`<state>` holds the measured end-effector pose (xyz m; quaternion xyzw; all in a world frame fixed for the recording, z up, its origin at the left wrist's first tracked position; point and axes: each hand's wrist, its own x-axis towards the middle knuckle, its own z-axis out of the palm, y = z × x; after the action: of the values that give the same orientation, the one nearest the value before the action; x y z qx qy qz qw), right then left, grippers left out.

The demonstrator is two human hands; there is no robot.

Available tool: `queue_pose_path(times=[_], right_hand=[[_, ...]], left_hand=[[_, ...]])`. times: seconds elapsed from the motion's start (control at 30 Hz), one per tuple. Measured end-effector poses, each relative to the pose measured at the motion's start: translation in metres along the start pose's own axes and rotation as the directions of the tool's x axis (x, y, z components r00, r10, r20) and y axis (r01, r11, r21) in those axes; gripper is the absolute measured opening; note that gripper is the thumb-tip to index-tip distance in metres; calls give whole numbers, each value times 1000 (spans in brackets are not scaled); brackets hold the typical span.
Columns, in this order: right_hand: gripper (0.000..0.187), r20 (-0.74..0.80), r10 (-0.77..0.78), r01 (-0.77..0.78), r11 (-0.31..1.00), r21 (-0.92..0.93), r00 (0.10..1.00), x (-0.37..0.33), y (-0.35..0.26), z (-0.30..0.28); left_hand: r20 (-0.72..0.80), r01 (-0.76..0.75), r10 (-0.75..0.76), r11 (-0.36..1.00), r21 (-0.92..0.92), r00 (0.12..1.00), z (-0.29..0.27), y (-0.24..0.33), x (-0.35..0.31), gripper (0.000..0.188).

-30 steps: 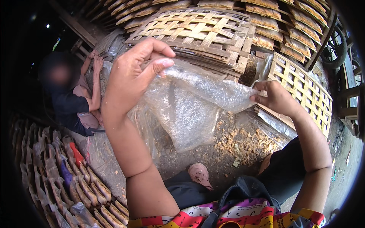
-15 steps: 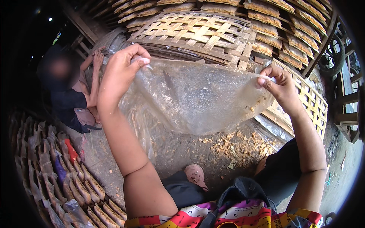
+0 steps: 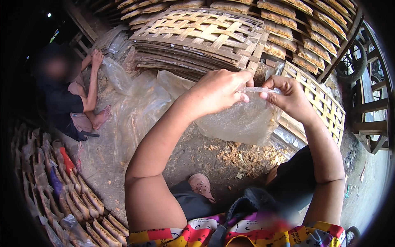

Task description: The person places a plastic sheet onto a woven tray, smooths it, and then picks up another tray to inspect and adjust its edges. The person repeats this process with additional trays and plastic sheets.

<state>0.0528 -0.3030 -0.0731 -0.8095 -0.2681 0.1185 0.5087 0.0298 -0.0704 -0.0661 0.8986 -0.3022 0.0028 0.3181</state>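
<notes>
Workshop: grey floor (image 3: 189, 145), stacked woven bamboo trays (image 3: 205, 31) at 12 o'clock, loose crumbs (image 3: 247, 156) at 4. Item: clear plastic sheet (image 3: 236, 127), hanging at 3 o'clock, just right of centre. Left hand (image 3: 218, 91), at 1: grip narrow, pinching the sheet's upper edge; since moved rightward. Right hand (image 3: 291, 98), at 2: grip narrow, same edge. Span formerly wide, now short; sheet apparently gathered rather than spread.

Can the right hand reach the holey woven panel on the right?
Probably yes: the woven panel looks near the right hand, and its lattice is mostly uncovered. But the hand is pinching the plastic sheet, so it might need to let go first.
</notes>
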Motion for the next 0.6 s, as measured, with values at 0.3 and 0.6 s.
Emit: queue_pose_path(times=[0.3, 0.6], right_hand=[[23, 29, 82, -78, 988, -135, 996, -6, 14, -7], [22, 67, 98, -94, 993, -73, 993, -10, 13, 3]], left_hand=[[118, 187, -161, 947, -262, 980, -21, -15, 3, 15], [80, 73, -57, 976, -206, 995, -26, -15, -1, 26]])
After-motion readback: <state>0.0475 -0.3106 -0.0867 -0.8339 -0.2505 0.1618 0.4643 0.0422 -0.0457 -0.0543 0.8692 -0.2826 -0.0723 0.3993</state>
